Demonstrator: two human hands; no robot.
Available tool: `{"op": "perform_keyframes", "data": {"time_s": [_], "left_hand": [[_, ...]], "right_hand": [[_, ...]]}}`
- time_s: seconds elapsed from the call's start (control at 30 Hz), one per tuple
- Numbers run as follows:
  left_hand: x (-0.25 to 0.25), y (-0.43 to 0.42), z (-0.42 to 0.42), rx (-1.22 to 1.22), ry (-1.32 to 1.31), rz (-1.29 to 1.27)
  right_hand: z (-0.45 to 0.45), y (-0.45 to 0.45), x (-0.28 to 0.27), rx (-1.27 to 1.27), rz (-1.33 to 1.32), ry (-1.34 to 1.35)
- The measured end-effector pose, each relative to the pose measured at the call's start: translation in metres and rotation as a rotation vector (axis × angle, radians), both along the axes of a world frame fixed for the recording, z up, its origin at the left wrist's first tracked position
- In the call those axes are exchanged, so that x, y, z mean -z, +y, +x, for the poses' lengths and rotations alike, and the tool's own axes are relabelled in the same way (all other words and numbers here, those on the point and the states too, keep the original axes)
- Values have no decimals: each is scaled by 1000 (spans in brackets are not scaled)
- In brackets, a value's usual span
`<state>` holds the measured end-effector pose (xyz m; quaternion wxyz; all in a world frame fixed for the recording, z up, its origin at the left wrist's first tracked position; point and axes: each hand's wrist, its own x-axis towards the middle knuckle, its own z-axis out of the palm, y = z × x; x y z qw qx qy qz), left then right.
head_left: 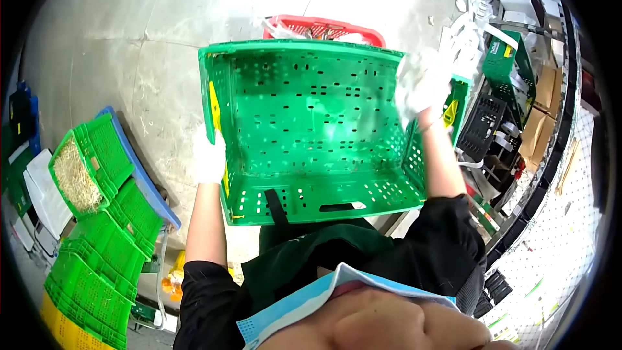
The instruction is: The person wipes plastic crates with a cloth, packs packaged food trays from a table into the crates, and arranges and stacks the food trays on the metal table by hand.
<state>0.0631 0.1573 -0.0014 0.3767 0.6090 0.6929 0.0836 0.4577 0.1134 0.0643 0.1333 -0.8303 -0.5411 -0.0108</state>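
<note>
Gripping the left wall of a green crate (317, 100) with my gloved left hand (210, 159), fingers closed on the edge beside a yellow strip (214, 107). Crate is in front of my body, tilted so its hollow side faces me; wet-looking patches on the perforated base. My right hand (429, 84), also in a white glove, is at the upper right corner, badly blurred; cannot tell whether it grasps the rim or something pale. A black strap (275, 207) crosses the crate's near wall. Just beyond the far edge: a red basket (366, 32), partly hidden. Off to the left, nested green crates (97, 243) beside a blue panel (139, 162). To the right, a black crate (483, 126) and cardboard (538, 139).
</note>
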Motion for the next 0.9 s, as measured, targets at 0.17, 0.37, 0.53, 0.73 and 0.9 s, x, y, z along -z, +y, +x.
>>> {"op": "perform_keyframes", "data": {"time_s": [0.17, 0.37, 0.53, 0.73, 0.9], "left_hand": [[-3, 1, 5, -9, -17, 57], [-1, -1, 2, -7, 28, 69], [-3, 0, 6, -15, 78, 55], [2, -2, 4, 4, 76, 113], [1, -2, 6, -25, 53, 111]], "right_hand": [[60, 138, 22, -255, 477, -297], [70, 217, 139, -222, 429, -243], [-3, 184, 215, -572, -695, -288], [-8, 212, 203, -473, -1136, 375], [13, 211, 239, -273, -401, 36]]}}
